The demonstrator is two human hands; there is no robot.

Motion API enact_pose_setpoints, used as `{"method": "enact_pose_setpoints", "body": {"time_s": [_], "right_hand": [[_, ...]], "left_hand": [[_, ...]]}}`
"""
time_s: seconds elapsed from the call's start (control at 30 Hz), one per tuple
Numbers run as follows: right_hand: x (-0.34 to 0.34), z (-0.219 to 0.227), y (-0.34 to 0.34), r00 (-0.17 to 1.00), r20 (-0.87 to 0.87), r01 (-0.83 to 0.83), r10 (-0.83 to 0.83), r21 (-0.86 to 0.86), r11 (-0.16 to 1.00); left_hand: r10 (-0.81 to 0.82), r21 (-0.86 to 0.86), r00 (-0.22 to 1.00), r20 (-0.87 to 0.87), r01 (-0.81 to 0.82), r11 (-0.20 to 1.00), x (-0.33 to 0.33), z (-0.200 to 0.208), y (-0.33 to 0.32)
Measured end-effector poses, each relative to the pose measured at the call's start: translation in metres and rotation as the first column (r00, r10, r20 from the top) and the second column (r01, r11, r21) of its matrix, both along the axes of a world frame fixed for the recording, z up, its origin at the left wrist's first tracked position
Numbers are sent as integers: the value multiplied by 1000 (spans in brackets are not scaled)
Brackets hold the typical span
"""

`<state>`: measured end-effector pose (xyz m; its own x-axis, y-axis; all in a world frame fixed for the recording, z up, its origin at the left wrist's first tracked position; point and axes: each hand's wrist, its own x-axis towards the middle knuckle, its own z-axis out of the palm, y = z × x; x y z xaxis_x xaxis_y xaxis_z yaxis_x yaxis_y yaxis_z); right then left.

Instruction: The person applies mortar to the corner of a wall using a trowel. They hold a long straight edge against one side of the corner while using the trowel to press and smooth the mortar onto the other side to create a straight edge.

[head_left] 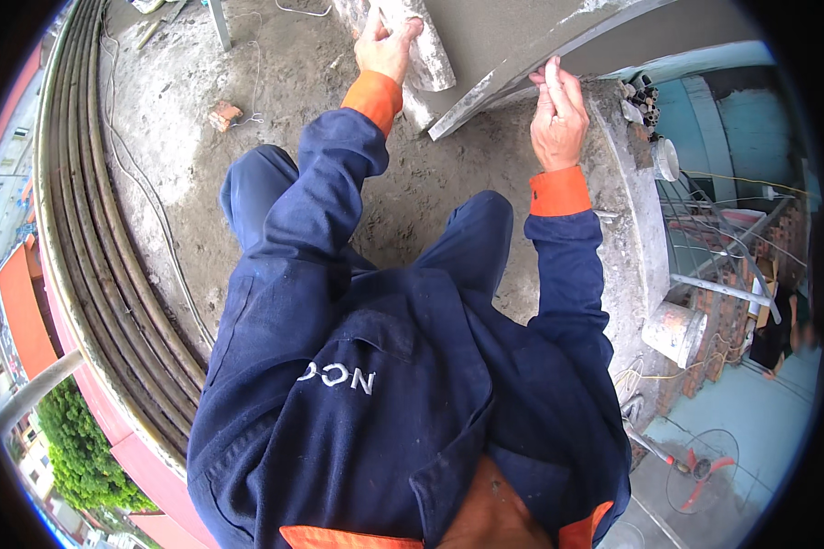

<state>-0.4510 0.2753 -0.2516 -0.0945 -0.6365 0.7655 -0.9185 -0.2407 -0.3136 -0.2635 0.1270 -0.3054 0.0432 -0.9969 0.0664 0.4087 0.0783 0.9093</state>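
My left hand is closed on a whitish, cement-crusted board at the top middle; its fingertips are partly hidden. Just right of the board, a long pale straightedge slants up to the right along a surface of grey mortar. My right hand is at the lower edge of this straightedge, its fingers bent and pinching it. Both hands are in front of my knees, above a rough cement-smeared floor.
A broken brick piece lies on the floor to the left. Long pipes and a cable run along the left edge, with a drop beyond. Down on the right are a white bucket, metal bars and a fan.
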Motion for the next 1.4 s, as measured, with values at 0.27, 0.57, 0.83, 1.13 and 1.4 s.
{"method": "enact_pose_setpoints", "body": {"time_s": [0.27,0.57,0.83,1.13,1.4], "right_hand": [[3,-1,0,1000,-21,9,-9,-9,1000],[4,-2,5,1000,8,24,-24,20,1000],[8,3,-2,998,42,-38,37,14,999],[2,-4,-1,999,37,-26,26,-8,1000],[4,-4,3,999,31,28,-29,7,1000]], "left_hand": [[-130,427,975,178,43,903,-47,-174,19],[-185,531,927,326,-18,847,-71,-150,27],[-86,554,994,73,31,832,-58,-182,0],[-48,645,997,55,2,764,-62,-174,4],[-179,549,947,265,4,836,-72,-170,11]]}}
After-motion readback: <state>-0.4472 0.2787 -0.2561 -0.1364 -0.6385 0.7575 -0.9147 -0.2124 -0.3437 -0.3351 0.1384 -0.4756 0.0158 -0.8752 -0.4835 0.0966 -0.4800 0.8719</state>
